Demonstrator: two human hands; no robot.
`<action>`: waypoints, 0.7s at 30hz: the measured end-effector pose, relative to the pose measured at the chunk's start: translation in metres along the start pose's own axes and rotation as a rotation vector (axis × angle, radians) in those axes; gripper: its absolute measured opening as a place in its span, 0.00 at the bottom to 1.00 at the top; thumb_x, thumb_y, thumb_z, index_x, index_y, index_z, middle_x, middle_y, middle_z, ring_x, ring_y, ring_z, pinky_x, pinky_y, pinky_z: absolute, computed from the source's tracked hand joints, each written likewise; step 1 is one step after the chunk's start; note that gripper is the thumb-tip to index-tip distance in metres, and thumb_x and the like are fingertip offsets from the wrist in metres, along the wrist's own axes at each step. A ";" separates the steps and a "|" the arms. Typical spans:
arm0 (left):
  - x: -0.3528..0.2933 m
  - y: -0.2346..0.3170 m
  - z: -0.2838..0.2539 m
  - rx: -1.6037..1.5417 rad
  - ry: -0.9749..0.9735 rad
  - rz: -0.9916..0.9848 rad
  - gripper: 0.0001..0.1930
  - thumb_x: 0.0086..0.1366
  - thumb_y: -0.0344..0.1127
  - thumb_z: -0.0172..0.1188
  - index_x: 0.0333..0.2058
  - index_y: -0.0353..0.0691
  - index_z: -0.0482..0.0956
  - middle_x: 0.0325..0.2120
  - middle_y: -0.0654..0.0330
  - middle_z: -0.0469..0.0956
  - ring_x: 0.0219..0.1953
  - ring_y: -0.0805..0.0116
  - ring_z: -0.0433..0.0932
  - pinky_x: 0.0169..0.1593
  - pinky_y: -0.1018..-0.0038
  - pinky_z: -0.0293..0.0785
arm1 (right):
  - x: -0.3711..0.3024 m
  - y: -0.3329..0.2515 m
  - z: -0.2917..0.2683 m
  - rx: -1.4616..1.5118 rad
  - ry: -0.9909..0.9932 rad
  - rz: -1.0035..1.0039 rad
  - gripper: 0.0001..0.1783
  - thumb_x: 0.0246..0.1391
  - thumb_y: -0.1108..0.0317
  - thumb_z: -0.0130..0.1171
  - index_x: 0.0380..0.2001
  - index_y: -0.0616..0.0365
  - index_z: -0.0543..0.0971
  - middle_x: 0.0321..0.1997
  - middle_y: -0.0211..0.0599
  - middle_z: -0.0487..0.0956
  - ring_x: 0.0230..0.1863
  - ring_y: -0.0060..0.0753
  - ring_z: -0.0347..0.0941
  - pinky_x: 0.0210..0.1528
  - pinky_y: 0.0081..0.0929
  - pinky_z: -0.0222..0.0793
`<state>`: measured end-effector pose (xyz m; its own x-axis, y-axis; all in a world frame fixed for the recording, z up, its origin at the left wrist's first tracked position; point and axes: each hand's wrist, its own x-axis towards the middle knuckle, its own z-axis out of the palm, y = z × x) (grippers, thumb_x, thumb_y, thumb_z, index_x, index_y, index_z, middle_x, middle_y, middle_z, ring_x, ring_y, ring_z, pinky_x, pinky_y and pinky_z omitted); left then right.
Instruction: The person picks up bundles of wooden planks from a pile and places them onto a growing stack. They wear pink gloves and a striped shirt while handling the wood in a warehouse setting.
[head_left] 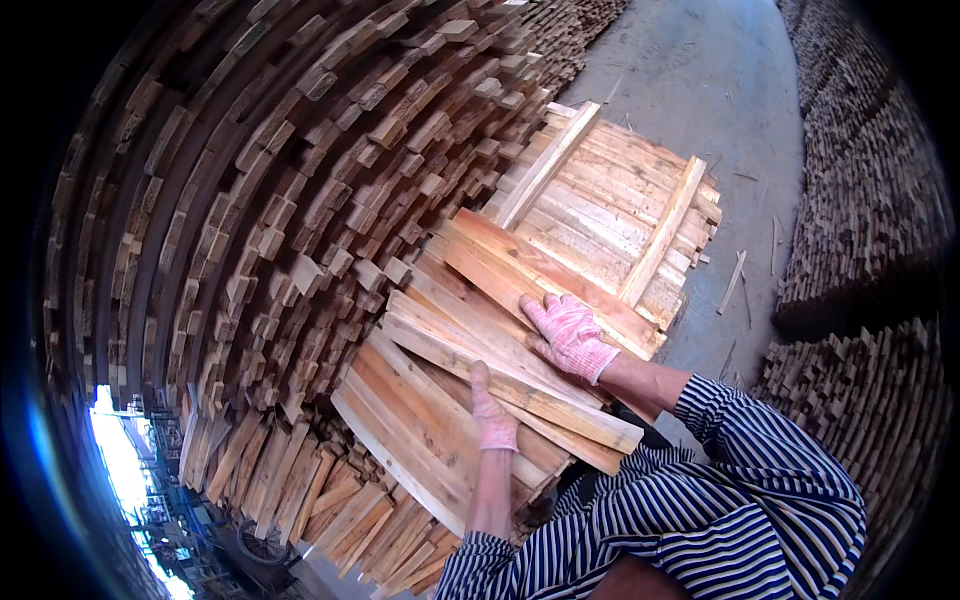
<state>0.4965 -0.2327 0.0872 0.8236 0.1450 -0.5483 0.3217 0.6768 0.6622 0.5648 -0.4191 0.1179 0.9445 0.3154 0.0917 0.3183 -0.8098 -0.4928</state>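
Wearing a pink-and-white glove, my left hand [493, 416] grips a long, pale wooden board [555, 400] lying slantwise over a pile of loose boards [410, 420]. Its thumb is on the board; the other fingers are hidden beneath. My right hand [572, 335], gloved alike, has its fingers over a reddish-brown wooden board [500, 262] at the near side of a stack, its thumb set apart on the side towards me. That stack of boards [600, 215] has two crosswise strips [665, 230] on top.
A tall wall of stacked wood [290, 190] rises close on the left. More stacked wood [860, 190] stands on the right. Between them runs a grey concrete floor [690, 60] with scattered wood slivers [733, 282]. Loose wood pieces [350, 530] lie at lower left, near a wheel [263, 543].
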 end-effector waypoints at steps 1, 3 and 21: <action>0.004 -0.001 -0.009 -0.009 0.005 -0.003 0.44 0.59 0.62 0.67 0.66 0.41 0.65 0.61 0.52 0.71 0.62 0.51 0.71 0.67 0.54 0.67 | 0.006 0.004 0.001 0.015 -0.014 -0.010 0.30 0.54 0.55 0.63 0.59 0.52 0.69 0.46 0.54 0.74 0.47 0.57 0.74 0.48 0.51 0.71; 0.017 0.001 -0.026 -0.026 0.017 0.009 0.44 0.59 0.61 0.67 0.66 0.41 0.65 0.62 0.52 0.71 0.62 0.51 0.71 0.67 0.54 0.67 | 0.026 0.015 0.003 0.053 -0.031 -0.029 0.29 0.55 0.57 0.62 0.59 0.49 0.70 0.44 0.53 0.74 0.46 0.58 0.73 0.47 0.52 0.71; 0.027 0.004 0.011 -0.032 0.165 0.015 0.35 0.64 0.48 0.68 0.63 0.35 0.68 0.56 0.52 0.75 0.56 0.56 0.76 0.63 0.59 0.72 | 0.021 0.013 0.011 0.016 -0.103 -0.111 0.36 0.51 0.55 0.66 0.62 0.52 0.69 0.51 0.56 0.74 0.54 0.59 0.73 0.54 0.48 0.71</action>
<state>0.5255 -0.2342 0.0803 0.7391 0.2703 -0.6170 0.2927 0.6961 0.6556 0.5879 -0.4177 0.1034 0.8900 0.4523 0.0574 0.4180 -0.7592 -0.4988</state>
